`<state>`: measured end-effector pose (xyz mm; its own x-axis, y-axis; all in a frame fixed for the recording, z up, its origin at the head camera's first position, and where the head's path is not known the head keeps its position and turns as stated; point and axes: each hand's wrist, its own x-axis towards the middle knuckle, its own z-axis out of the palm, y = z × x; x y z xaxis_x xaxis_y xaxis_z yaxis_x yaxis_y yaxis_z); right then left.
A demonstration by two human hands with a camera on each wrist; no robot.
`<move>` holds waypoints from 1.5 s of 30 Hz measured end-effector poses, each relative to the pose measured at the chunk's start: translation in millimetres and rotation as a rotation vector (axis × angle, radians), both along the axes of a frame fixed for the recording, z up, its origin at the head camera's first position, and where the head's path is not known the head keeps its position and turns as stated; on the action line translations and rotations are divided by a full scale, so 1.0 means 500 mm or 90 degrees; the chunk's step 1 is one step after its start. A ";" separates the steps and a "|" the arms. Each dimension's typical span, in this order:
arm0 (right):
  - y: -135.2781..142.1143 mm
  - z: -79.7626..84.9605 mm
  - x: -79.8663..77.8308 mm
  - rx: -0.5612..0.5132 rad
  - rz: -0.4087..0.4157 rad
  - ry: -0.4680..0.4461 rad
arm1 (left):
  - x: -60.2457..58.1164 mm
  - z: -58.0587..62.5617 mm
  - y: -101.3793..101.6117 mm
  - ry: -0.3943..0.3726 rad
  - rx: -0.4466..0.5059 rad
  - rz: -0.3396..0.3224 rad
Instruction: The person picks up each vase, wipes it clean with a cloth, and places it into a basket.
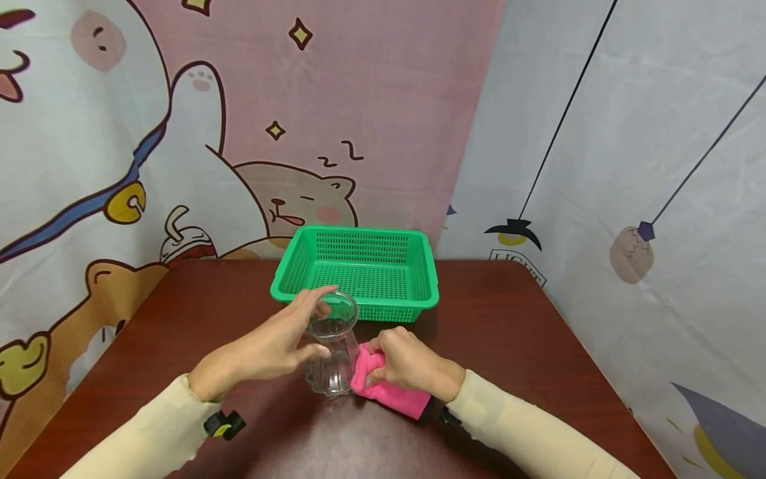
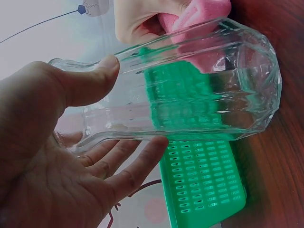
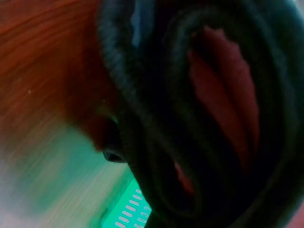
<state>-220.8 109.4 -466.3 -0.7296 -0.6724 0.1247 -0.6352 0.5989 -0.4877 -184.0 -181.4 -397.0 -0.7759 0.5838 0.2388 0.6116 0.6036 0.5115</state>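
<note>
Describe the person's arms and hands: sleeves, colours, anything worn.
The left sleeve and right sleeve are long and cream. The left hand and right hand are ungloved. A black device with a yellow patch sits at the left sleeve's end; a black piece, partly hidden, shows at the right's.

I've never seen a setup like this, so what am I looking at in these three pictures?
There is no robot: these are a person's two bare hands. The wide picture is taken from the person's head, looking forward and down; the other two are taken from each wrist. On the reddish-brown wood-grain table sits a green rectangular plastic basket with slotted sides. The left hand curves around a clear glass jar with a flared rim, though whether it grips is unclear. The right hand holds a bright pink soft cloth beside the jar. The right wrist picture is mostly dark, blurred folds.
</note>
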 end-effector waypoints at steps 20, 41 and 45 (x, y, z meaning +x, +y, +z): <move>0.004 0.012 0.004 -0.137 -0.027 0.044 | 0.003 0.006 -0.004 -0.015 0.002 0.002; 0.006 0.059 0.014 -0.343 -0.074 -0.003 | 0.005 0.006 0.004 -0.037 -0.008 0.020; 0.013 0.060 0.014 -0.338 -0.075 -0.011 | 0.006 0.011 0.008 -0.038 -0.015 0.036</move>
<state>-213.8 116.0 -436.1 -0.8015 -0.4337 0.4117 -0.5674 0.3342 -0.7526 -181.1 -177.6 -391.6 -0.8206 0.5429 0.1787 0.5449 0.6487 0.5313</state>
